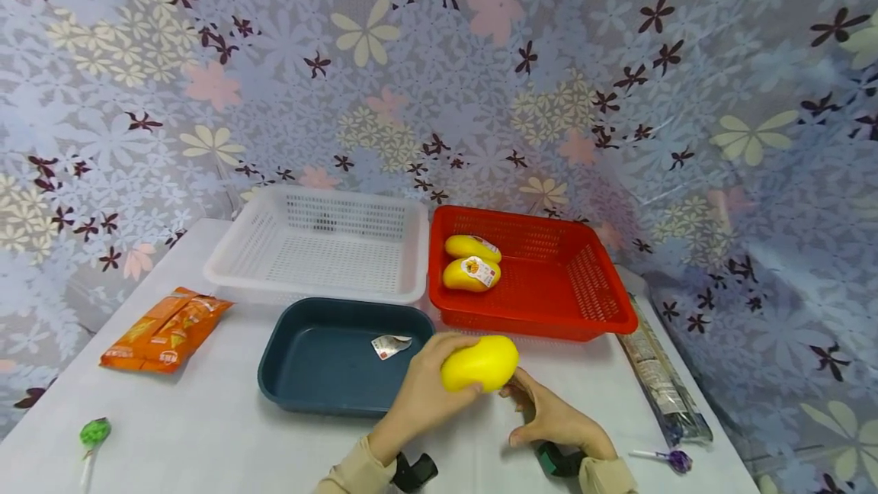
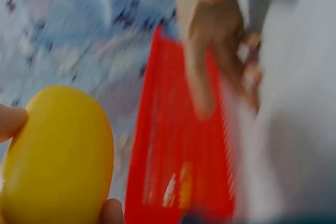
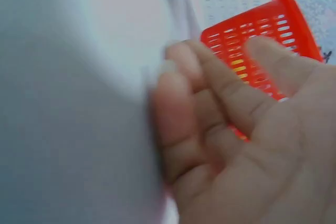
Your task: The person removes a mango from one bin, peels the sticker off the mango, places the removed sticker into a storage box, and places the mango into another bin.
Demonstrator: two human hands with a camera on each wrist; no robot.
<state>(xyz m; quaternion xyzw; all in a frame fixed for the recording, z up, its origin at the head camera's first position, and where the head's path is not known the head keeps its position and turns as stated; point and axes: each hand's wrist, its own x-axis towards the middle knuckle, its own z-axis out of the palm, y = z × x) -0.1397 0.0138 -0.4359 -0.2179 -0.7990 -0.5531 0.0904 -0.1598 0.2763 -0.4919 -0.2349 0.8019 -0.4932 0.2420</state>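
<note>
My left hand point(image 1: 428, 386) grips a yellow mango point(image 1: 484, 364), held up in front of the red basket point(image 1: 528, 324). In the left wrist view the mango point(image 2: 60, 156) shows a smooth side, with thumb and fingertip at its edges. Just right of it is my right hand point(image 1: 559, 416), holding nothing, its fingers loosely bent. The right wrist view has this hand point(image 3: 247, 129) low beside the white table surface. Two more yellow mangoes with stickers, one behind point(image 1: 472, 247) and one in front point(image 1: 458, 274), lie at the left end of the red basket.
A white basket point(image 1: 315, 292) stands behind a dark blue tray point(image 1: 329, 405), which holds a small crumpled label point(image 1: 392, 345). An orange snack bag point(image 1: 168, 330) and green lollipop point(image 1: 94, 431) lie left. At right are a long clear package point(image 1: 661, 380) and a purple lollipop point(image 1: 679, 461).
</note>
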